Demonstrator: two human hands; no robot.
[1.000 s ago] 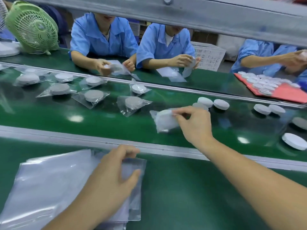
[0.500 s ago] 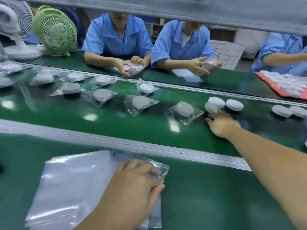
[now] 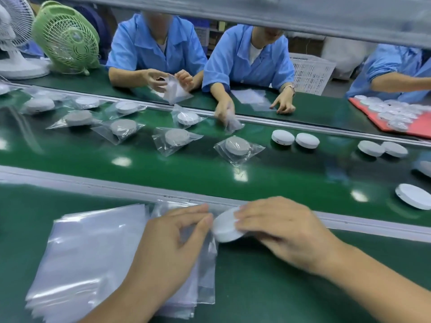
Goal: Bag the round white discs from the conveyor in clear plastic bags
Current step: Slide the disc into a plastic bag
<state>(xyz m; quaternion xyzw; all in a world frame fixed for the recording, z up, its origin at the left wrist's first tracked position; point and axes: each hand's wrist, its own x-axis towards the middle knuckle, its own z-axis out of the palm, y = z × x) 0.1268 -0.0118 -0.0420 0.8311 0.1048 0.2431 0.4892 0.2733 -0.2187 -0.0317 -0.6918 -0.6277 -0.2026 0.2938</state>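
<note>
A: Where is the disc [image 3: 225, 227]?
B: Just on the near side of the conveyor [image 3: 186, 164]. The right hand [image 3: 279, 231] grips it with curled fingers.
A: And the left hand [image 3: 172, 243]?
B: Beside the disc, thumb and fingers pinching a clear bag [image 3: 206, 255].

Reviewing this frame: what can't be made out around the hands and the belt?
- Head view: whether the disc is inside the top bag; the left hand and right hand cover its mouth.
- Head view: how many bags the stack holds; blurred.
- Head view: the far-right disc; cut off by the frame edge.
</note>
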